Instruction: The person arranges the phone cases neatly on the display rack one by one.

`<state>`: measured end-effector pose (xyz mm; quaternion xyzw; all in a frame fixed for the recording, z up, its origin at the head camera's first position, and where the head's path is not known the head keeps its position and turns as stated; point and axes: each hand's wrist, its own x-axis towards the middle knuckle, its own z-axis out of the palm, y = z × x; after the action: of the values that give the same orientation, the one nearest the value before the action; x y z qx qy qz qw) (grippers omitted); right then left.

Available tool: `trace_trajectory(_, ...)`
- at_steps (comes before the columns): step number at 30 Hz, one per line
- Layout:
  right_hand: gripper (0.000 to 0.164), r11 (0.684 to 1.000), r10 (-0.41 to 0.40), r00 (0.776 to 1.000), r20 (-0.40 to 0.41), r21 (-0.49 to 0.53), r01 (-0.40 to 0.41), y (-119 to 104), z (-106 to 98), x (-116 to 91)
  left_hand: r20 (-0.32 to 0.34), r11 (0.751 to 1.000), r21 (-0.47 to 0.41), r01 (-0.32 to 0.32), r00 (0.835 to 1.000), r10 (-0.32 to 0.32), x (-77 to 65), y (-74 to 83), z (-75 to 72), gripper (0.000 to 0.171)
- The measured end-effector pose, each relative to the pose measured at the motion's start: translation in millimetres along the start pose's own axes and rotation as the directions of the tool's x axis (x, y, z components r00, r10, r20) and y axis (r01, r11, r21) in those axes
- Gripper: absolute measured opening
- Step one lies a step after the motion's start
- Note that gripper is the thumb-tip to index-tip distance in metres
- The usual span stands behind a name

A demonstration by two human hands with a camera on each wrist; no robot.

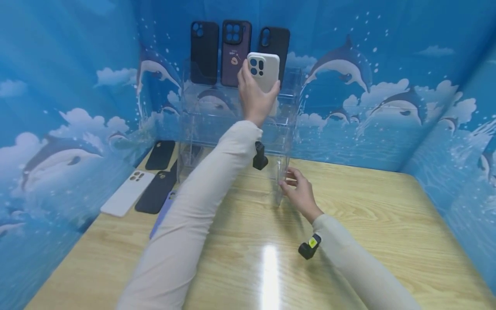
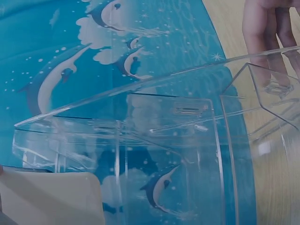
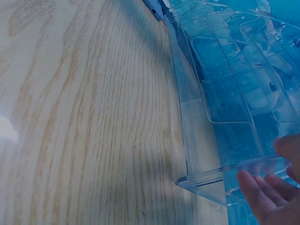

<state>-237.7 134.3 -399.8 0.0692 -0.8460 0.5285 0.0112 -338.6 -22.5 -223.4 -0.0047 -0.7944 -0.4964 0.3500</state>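
My left hand point(image 1: 256, 97) grips a white phone case point(image 1: 267, 64) by its sides at the upper right of a clear tiered display stand point(image 1: 232, 137). Part of that white case point(image 2: 54, 199) shows at the lower left of the left wrist view. Behind it on the top tier stand a black phone case point(image 1: 204, 51), a dark purple phone case point(image 1: 235, 69) and another black phone case point(image 1: 284, 41). Low down, my right hand point(image 1: 301, 191) holds the stand's right side panel, thumb and fingers at its edge point(image 3: 213, 174).
Left of the stand, on the wooden table point(image 1: 348, 193), lie a white phone case point(image 1: 125, 193), a black phone case point(image 1: 160, 155), another black one point(image 1: 155, 193) and a partly hidden purple one point(image 1: 160, 217). Dolphin-printed cloth point(image 1: 387, 129) walls the back and sides.
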Motion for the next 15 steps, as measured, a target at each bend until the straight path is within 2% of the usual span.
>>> trace_trajectory(7, 0.052, 1.000, 0.005, 1.000, -0.004, 0.005, -0.005, -0.6, 0.3, -0.7, -0.023, 0.994, 0.106, 0.010, 1.000, -0.008, -2.5, -6.0, 9.5, 0.091)
trace_trajectory(12, 0.051, 1.000, 0.000, 1.000, -0.018, 0.014, 0.000, 0.3, 1.2, -0.6, -0.020, 0.973, 0.229, -0.014, 1.000, 0.019, -5.8, -5.2, 16.3, 0.090)
trace_trajectory(15, 0.051, 1.000, -0.001, 1.000, -0.021, 0.019, 0.001, -0.3, 1.7, -0.5, -0.020, 0.963, 0.269, -0.018, 1.000, 0.024, -6.1, -2.9, 17.9, 0.090)
